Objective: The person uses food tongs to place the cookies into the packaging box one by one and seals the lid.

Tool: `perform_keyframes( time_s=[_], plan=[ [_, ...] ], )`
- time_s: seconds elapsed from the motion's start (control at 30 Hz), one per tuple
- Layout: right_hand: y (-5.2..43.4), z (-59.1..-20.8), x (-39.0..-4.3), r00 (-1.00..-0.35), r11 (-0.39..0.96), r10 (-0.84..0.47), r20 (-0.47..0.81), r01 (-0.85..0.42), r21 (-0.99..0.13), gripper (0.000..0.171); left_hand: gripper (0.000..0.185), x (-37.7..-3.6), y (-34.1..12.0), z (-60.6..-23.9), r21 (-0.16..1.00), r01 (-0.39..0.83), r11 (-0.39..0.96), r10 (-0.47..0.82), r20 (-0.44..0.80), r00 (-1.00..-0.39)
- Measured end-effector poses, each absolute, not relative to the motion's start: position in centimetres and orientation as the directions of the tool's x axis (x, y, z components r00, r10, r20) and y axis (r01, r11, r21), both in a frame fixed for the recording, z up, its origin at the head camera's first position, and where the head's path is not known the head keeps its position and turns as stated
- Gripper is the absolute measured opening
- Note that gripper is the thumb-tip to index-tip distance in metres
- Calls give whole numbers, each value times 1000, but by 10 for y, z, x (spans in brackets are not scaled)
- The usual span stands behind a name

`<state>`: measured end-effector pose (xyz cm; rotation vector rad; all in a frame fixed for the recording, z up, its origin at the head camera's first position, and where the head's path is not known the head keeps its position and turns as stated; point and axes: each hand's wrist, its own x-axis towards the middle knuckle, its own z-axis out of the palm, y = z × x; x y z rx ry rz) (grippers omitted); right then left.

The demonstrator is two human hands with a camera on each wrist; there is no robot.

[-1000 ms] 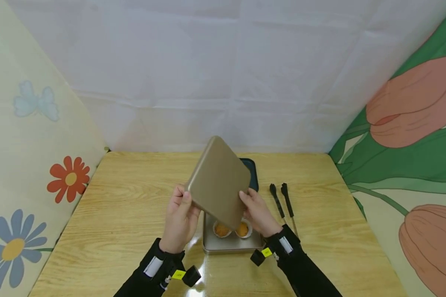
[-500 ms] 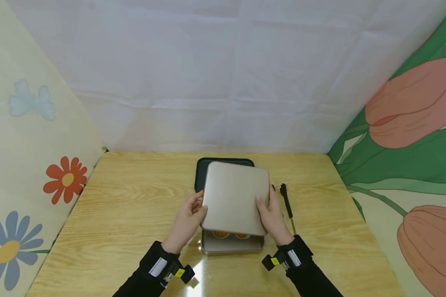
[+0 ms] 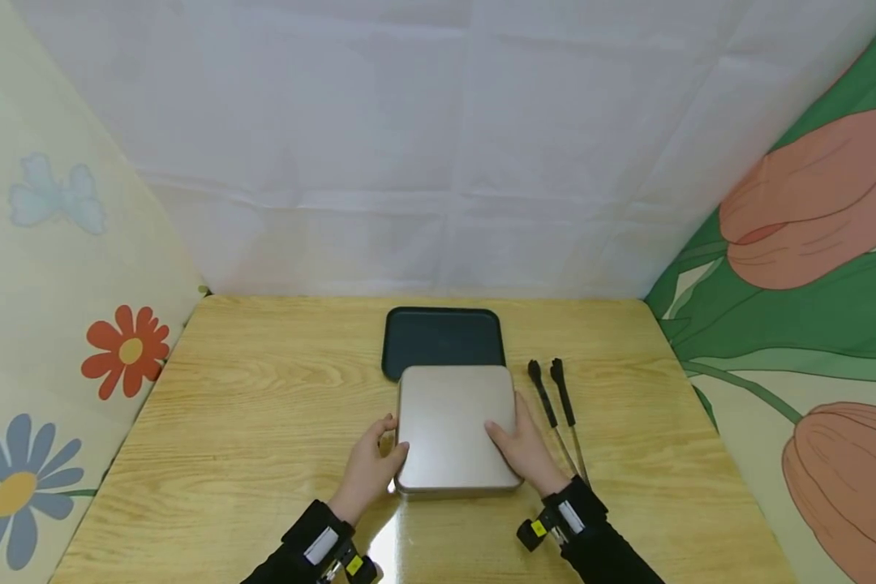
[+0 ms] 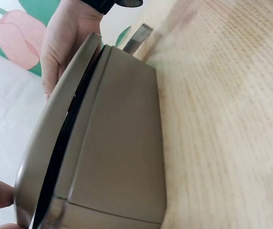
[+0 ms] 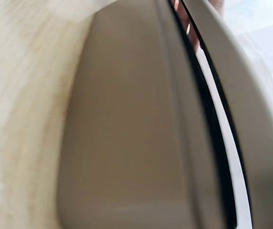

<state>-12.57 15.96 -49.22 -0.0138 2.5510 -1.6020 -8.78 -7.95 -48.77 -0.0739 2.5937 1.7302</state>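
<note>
Both hands hold a champagne-coloured metal lid [image 3: 456, 422] over a matching rectangular tin [image 4: 122, 133]. My left hand [image 3: 371, 469] pinches the lid's left edge between thumb and fingers. On the other side, my right hand [image 3: 527, 450] grips the right edge, its thumb lying on top. In the left wrist view a dark gap runs between the lid and the tin's rim. A narrow slit of light shows under the lid [image 5: 256, 129] in the right wrist view. The inside of the tin is hidden beneath the lid.
A dark blue tray [image 3: 441, 337] lies behind the tin, its front edge overlapped by the lid. Right of the right hand lie two black-handled utensils [image 3: 564, 393] with thin metal shafts. The wooden table [image 3: 263, 389] meets a white cloth backdrop [image 3: 438, 162].
The lid has come down from a tilted pose above the tin and levelled out over it. The two cupcakes seen inside before are now covered, and the tray shows more.
</note>
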Motion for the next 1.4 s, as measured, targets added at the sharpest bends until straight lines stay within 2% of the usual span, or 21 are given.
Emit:
perform_keyframes(
  time_s=[0.23,0.6,0.8,1.2,1.4],
  plan=[
    [159,-500,-124,-986,442,-90,-137,84,-893,74,39,-85,-77,-495,941,-91,325,-47,-80,-996],
    [159,-500,-125,-981,510,-75,-179,117,-852,76,38,-84,-73,-501,922,-132,364,-87,-108,-990],
    [166,-499,-119,-972,478,-91,-216,147,-866,76,39,-81,-69,-498,917,-87,389,-61,-69,-996],
    [180,-497,-113,-953,325,-201,-225,152,-934,57,39,-76,-67,-498,914,-54,401,-21,-50,-999],
    [180,-505,-110,-954,352,-215,-207,122,-928,57,40,-74,-67,-496,899,-49,436,-14,-48,-999]
  ],
)
